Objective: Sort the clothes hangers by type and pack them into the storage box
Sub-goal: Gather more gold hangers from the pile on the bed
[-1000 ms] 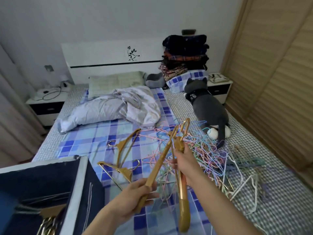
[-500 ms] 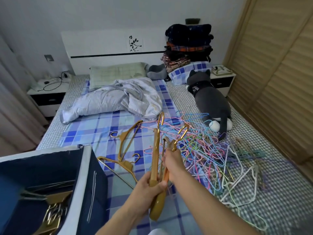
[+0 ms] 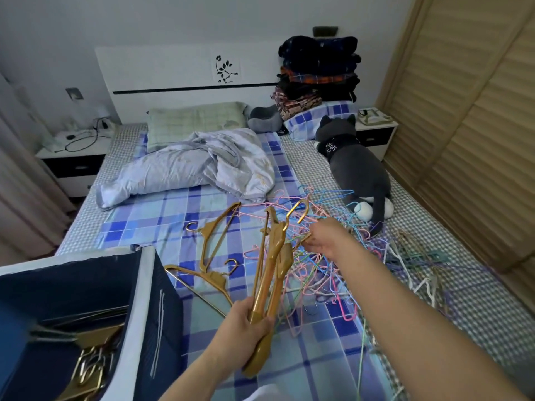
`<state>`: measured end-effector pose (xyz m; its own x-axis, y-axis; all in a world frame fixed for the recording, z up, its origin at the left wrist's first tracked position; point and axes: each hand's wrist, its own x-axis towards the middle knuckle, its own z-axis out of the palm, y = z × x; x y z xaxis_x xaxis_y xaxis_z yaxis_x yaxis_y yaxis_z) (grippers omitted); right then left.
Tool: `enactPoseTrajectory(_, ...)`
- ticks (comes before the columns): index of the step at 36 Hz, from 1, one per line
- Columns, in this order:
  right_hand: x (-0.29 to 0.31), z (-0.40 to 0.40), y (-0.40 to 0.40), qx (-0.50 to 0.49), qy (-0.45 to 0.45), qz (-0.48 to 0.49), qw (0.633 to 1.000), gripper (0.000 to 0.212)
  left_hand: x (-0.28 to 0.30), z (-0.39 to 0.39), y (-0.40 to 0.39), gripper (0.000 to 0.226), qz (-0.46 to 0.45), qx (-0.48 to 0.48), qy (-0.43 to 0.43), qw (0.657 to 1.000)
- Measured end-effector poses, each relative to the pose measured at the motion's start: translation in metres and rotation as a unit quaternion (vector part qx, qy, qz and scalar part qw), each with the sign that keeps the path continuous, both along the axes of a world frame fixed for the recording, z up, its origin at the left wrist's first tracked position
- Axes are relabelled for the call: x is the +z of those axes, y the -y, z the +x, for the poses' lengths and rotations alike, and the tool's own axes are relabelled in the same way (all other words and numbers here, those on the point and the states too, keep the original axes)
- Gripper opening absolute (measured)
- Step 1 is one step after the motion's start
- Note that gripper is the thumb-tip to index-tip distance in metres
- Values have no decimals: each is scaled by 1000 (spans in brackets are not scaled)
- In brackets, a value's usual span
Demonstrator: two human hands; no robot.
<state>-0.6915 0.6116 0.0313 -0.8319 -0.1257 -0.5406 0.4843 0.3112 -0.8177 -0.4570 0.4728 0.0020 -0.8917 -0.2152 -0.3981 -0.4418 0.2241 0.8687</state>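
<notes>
The bed carries everything: the box sits at its near left corner with gold hangers already in the bottom, and a wide tangle of thin coloured wire hangers spreads over the right side. Two gold hangers lie loose on the sheet between box and tangle. The left hand is wrapped round the low end of a bundle of gold hangers, hooks pointing far. The right hand reaches into the tangle; whether it pinches anything I cannot tell. The gold ones look stiff and fairly light, best gripped together by one arm or the neck. The wire ones look springy and likely to snag, so lifting by the hook seems safest
</notes>
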Motion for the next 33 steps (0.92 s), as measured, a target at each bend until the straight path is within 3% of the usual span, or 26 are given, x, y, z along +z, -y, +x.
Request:
enactPoseTrajectory(10,5,-2,-3,95,-30,21,995,27,-5,1,15,17,34,-17,43,998)
enactPoseTrajectory(13,0,-3,0,104,-39,39,993,15,-5,-1,16,16,27,-25,48,998)
enactPoseTrajectory(18,13,-9,6,41,-73,69,994,74,-7,-3,14,8,11,-36,51,998)
enactPoseTrajectory(20,19,-11,8,69,-82,64,992,70,-7,-4,11,5,-11,-50,53,997)
enactPoseTrajectory(22,22,-12,10,120,-104,102,982,50,-7,-5,9,7,-20,-57,55,997)
enactPoseTrajectory(24,22,-14,14,177,-133,177,959,34,-7,-7,7,9,-26,-61,60,996)
enactPoseTrajectory(27,18,-20,23,277,-164,353,878,29,-11,-8,5,8,-30,-58,64,996)
enactPoseTrajectory(33,6,-25,38,350,-187,458,795,29,-15,-1,6,5,-21,-43,63,997)
